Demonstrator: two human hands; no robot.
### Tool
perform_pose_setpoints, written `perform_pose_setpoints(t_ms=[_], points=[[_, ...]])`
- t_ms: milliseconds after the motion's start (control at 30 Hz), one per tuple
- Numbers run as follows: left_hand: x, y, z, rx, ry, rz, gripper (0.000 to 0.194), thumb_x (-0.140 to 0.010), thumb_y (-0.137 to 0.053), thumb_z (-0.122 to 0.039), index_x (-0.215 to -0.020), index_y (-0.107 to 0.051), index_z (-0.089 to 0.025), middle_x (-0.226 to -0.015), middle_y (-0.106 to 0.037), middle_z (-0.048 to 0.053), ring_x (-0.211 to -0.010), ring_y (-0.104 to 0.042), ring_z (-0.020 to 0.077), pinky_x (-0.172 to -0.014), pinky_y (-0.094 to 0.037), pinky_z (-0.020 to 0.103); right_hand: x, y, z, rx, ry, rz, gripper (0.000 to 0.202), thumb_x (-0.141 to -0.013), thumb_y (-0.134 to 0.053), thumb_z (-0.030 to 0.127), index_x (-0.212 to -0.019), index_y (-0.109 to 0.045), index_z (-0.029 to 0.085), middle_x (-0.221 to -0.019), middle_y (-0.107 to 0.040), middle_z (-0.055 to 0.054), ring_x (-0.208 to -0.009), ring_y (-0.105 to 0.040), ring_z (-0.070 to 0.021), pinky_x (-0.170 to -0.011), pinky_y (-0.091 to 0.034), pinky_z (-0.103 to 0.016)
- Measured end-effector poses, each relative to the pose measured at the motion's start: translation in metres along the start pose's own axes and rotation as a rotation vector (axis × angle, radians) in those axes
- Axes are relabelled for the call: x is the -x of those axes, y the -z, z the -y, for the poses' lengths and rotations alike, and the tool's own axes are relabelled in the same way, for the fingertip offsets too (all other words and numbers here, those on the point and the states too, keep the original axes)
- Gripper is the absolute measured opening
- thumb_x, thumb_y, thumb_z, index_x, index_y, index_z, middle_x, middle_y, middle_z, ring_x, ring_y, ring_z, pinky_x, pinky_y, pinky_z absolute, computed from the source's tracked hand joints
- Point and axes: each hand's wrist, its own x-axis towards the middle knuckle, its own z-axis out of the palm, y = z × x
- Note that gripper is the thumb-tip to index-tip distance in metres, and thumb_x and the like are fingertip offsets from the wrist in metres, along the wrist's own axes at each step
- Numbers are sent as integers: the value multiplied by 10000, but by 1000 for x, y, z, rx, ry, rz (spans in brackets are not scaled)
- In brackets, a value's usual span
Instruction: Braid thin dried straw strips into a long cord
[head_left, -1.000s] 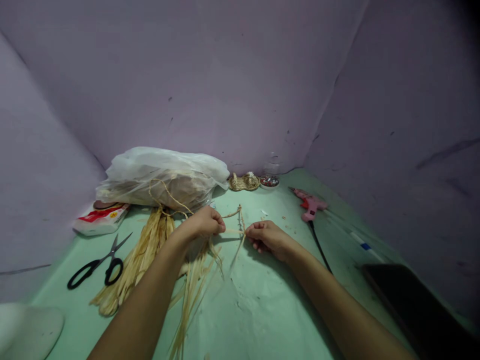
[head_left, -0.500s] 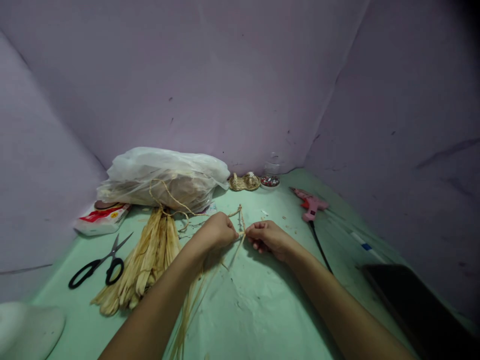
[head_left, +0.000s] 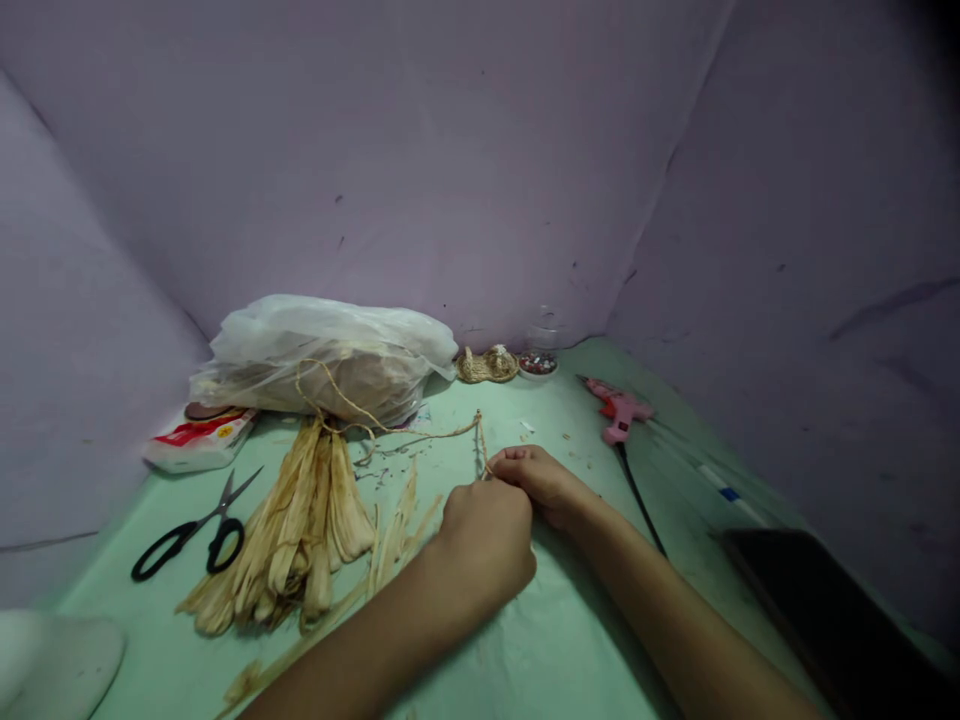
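A thin twisted fibre cord (head_left: 420, 433) runs from the bundle over the table to a bend near the centre, then down to my hands. My right hand (head_left: 544, 482) pinches the cord's near end between thumb and fingertips. Just below and in front of it, my left hand (head_left: 487, 535) is closed in a fist with its back toward me; its fingertips and whatever they hold are hidden. Loose pale fibre strips (head_left: 394, 535) lie left of my left hand and pass under the forearm. Farther left rests a tied bundle of dried fibre strips (head_left: 300, 530).
Black-handled scissors (head_left: 199, 530) lie open at left. Behind are a white plastic bag (head_left: 330, 350), a red-and-white box (head_left: 199, 440), a small woven piece (head_left: 487, 366) and a dish of beads (head_left: 538, 364). A pink glue gun (head_left: 619, 408) and a dark flat object (head_left: 817, 610) sit at right.
My left hand has moved right and toward me, turning into a fist below my right hand. The loose strips have shifted left. My right hand has stayed nearly in place.
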Motion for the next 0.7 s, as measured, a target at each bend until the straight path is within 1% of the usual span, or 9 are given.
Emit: perform_pose_setpoints(t_ms=[100, 167, 200, 300, 367, 433, 533, 633, 700], points=[[-9, 20, 3, -198, -43, -82, 127, -562, -580, -234, -470, -531, -161, -440, -437, 27, -542, -482, 163, -513, -298, 244, -1, 2, -1, 1, 10, 10, 75, -619, -493, 203, -566, -489, 150, -341, -370, 92, -272, -245, -21, -292, -157, -153], [-21, 34, 9, -159, -11, -263, 172, -630, -518, -245, -497, -540, -139, -450, -459, 25, -482, -450, 122, -468, -279, 226, -1, 4, -1, 11, 19, 23, 112, -630, -496, 216, -542, -473, 152, -331, -347, 93, -275, -230, -21, -295, -146, -156], [-28, 38, 12, -64, 55, -280, 160, -650, -494, -225, -541, -555, -126, -452, -470, 21, -448, -438, 105, -446, -275, 215, -1, 4, -1, 19, 25, 31, 136, -637, -499, 226, -528, -466, 152, -330, -340, 92, -279, -230, -21, -297, -147, -157], [-44, 36, 22, 385, 286, -60, 120, -665, -449, -142, -716, -553, -109, -434, -455, -17, -360, -409, 78, -381, -269, 189, -1, 4, 0, 48, 51, 38, 172, -660, -501, 254, -529, -464, 149, -359, -365, 83, -294, -242, -20, -302, -161, -158], [-50, 29, 27, 539, 315, 87, 104, -671, -448, -130, -721, -535, -105, -453, -464, -18, -362, -422, 70, -372, -295, 178, -1, 3, 0, 73, 72, 34, 150, -667, -497, 250, -563, -476, 145, -411, -416, 71, -308, -260, -18, -307, -173, -155], [-52, 23, 31, 572, 300, 174, 113, -694, -446, -172, -660, -526, -100, -474, -475, -3, -374, -433, 66, -377, -323, 180, -1, 3, 0, 108, 88, 33, 120, -671, -489, 234, -594, -480, 143, -454, -447, 60, -319, -276, -18, -309, -181, -153], [-54, 21, 36, 586, 282, 223, 150, -689, -438, -196, -581, -499, -112, -436, -406, -33, -325, -347, 41, -334, -255, 167, -2, 4, -1, 180, 109, 33, 94, -686, -466, 219, -622, -469, 149, -482, -455, 55, -328, -295, -24, -315, -206, -154], [-55, 23, 41, 549, 242, 186, 128, -625, -460, -164, -503, -435, -137, -384, -320, -63, -295, -257, 26, -315, -143, 164, -4, 7, -1, 284, 148, 32, 98, -702, -452, 218, -632, -466, 151, -497, -466, 46, -344, -328, -36, -338, -244, -164], [-56, 23, 43, 507, 223, 151, 133, -587, -475, -152, -474, -405, -148, -364, -322, -61, -292, -254, 31, -320, -126, 175, -4, 9, -1, 371, 197, 22, 98, -702, -458, 212, -634, -486, 147, -498, -471, 40, -375, -354, -48, -372, -262, -174]])
